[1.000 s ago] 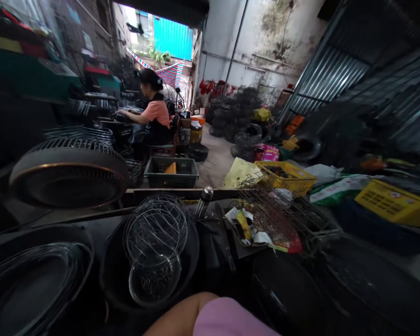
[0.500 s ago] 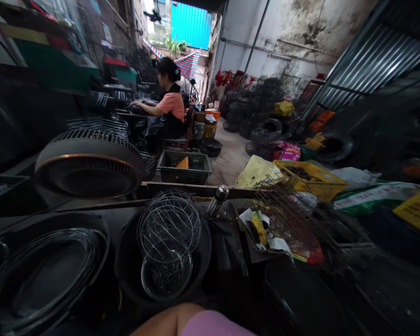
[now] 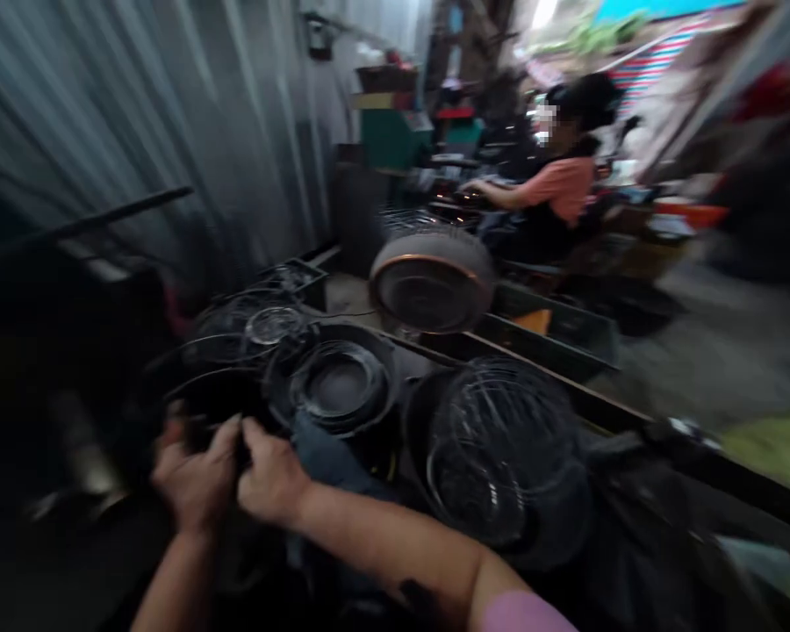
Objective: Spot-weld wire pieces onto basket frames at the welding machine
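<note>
The picture is smeared by motion. My left hand and my right hand meet at the lower left, fingers curled onto a dark thing I cannot make out. Just beyond them lies a dark round basin with wire rings in it. To its right stands a stack of round wire frames in another dark basin. More wire rings lie further left.
A large round fan grille stands behind the bench. A person in an orange top sits at a machine at the back. Corrugated metal wall runs along the left. A green crate sits on the floor.
My view has swung sharply left. Both my hands have come into view at the lower left, closed together on something dark. Before, only my right arm showed at the bottom.
</note>
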Motion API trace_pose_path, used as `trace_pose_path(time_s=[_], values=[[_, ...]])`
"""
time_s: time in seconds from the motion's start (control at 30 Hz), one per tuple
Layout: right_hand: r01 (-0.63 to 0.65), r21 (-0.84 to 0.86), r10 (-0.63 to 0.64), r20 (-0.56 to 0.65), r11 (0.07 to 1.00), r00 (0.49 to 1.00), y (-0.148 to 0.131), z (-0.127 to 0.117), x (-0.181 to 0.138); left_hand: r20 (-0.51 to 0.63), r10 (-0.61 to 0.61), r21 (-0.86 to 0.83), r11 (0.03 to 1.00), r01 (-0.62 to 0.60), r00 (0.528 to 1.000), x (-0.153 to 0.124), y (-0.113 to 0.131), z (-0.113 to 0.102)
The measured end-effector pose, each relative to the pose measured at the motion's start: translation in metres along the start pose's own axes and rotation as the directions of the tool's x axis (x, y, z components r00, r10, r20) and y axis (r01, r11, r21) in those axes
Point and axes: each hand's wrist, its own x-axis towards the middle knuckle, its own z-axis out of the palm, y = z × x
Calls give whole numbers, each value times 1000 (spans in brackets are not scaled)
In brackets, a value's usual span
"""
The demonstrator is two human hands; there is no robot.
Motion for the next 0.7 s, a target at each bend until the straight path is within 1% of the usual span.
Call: trace_pose_path(time_s=[0.03, 0.07, 0.13, 0.17, 0.23, 0.3, 0.33, 0.4, 0.47, 0.53, 0.57, 0.6, 0.63, 0.67, 0.7], values=[[18, 7, -18, -14, 1000, 1000, 0, 9, 3, -51, -16, 15, 1000, 17, 999, 1, -8, -11], [23, 0, -23, -43, 1000, 999, 1, 15, 5, -74, -18, -8, 1000, 17, 997, 1, -13, -16], [-2, -49, -3, -107, 999, 994, 4, 22, 8, -65, -28, -97, 995, 22, 997, 0, -19, -18], [-17, -84, 7, -118, 996, 993, 5, 24, 7, -54, -41, -142, 989, 33, 998, 0, -20, -16], [-33, -150, 20, -90, 988, 996, 7, 27, 6, -39, -84, -205, 976, 74, 996, -1, -19, -14], [-59, -209, 56, -20, 976, 998, 6, 29, 7, -29, -128, -253, 960, 116, 991, -2, -18, -14], [-87, -243, 92, 10, 966, 996, 6, 30, 10, -5, -147, -288, 948, 139, 989, -3, -17, -15], [-156, -340, 177, 33, 928, 984, 5, 28, 24, 80, -163, -377, 909, 181, 983, -6, -16, -19], [-166, -479, 209, 37, 862, 977, 6, 24, 47, 178, -142, -466, 859, 211, 974, -14, -16, -26], [-116, -598, 193, 66, 793, 979, 9, 19, 75, 265, -115, -501, 832, 239, 957, -26, -20, -41], [-86, -638, 185, 90, 766, 979, 11, 17, 90, 310, -118, -483, 835, 263, 943, -33, -24, -51], [-64, -664, 182, 110, 745, 977, 13, 16, 104, 348, -144, -443, 846, 297, 927, -41, -31, -65], [-51, -681, 183, 122, 730, 975, 15, 15, 118, 362, -190, -377, 866, 330, 913, -49, -40, -81], [-49, -694, 188, 126, 718, 974, 17, 14, 131, 333, -250, -315, 879, 357, 909, -57, -51, -100], [-46, -709, 190, 125, 703, 974, 18, 14, 143, 262, -321, -228, 896, 381, 910, -64, -64, -120]])
